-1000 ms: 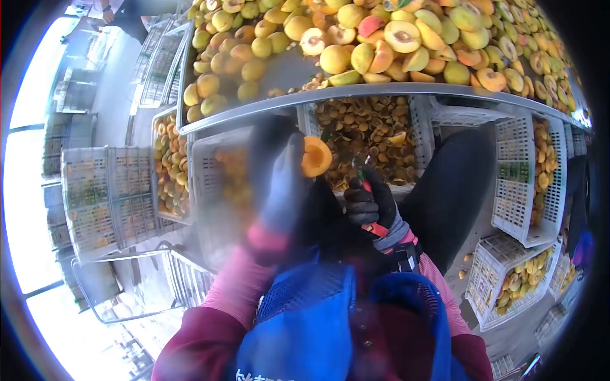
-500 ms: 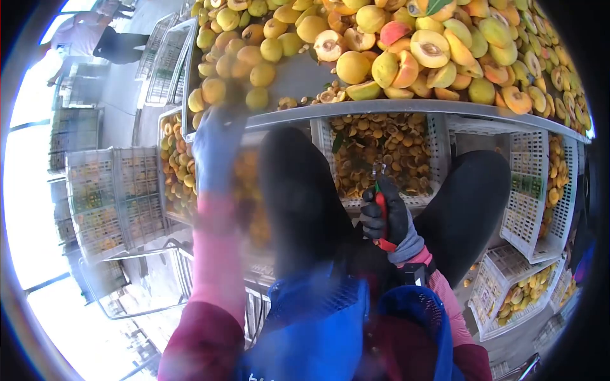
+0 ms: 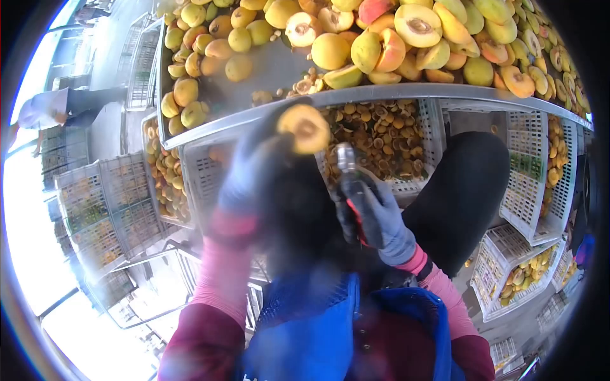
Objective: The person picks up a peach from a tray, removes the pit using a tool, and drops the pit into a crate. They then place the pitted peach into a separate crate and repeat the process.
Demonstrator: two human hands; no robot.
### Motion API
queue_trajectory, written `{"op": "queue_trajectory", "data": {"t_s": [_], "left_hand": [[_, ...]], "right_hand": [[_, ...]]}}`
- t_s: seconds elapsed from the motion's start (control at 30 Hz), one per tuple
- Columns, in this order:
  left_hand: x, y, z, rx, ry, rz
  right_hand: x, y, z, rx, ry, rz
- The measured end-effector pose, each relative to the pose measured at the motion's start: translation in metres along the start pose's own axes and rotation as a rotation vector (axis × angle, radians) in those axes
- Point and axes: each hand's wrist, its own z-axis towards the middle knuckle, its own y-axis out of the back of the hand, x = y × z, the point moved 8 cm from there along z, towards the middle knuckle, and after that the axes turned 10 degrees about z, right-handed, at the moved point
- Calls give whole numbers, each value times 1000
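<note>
My left hand (image 3: 257, 162), gloved and blurred, holds a halved yellow fruit (image 3: 304, 129) with its cut face and brown centre showing. To its right my right hand (image 3: 375, 213), in a grey and black glove, is wrapped round a red-handled tool (image 3: 347, 159) with a metal tip pointing up. The tool's tip and the fruit are apart. Beyond both hands, a metal-edged table (image 3: 381, 92) bears many whole and halved yellow fruits (image 3: 365, 52). Under its edge stands a crate (image 3: 434, 136) of small brown and yellow pieces.
White crates (image 3: 524, 178) of fruit stand at the right, one (image 3: 492, 273) lower down. Stacked crates (image 3: 105, 206), a fruit-filled crate (image 3: 166, 174) and a metal frame (image 3: 149, 314) are at the left. Another person (image 3: 63, 105) is at the upper left. My knees flank the middle crate.
My left hand has come back from the table's left edge towards the middle with a halved fruit in it. My right hand has moved left and turned the tool. The other person appears lower in view.
</note>
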Motion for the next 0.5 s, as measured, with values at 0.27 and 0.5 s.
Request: {"op": "queue_trajectory", "data": {"t_s": [0.27,0.5], "left_hand": [[8,-63,-31,-228,-51,-284],[2,-70,-43,-383,-86,-308]], "right_hand": [[12,-13,-17,39,694,-1002],[2,-16,-36,-46,900,-1356]]}}
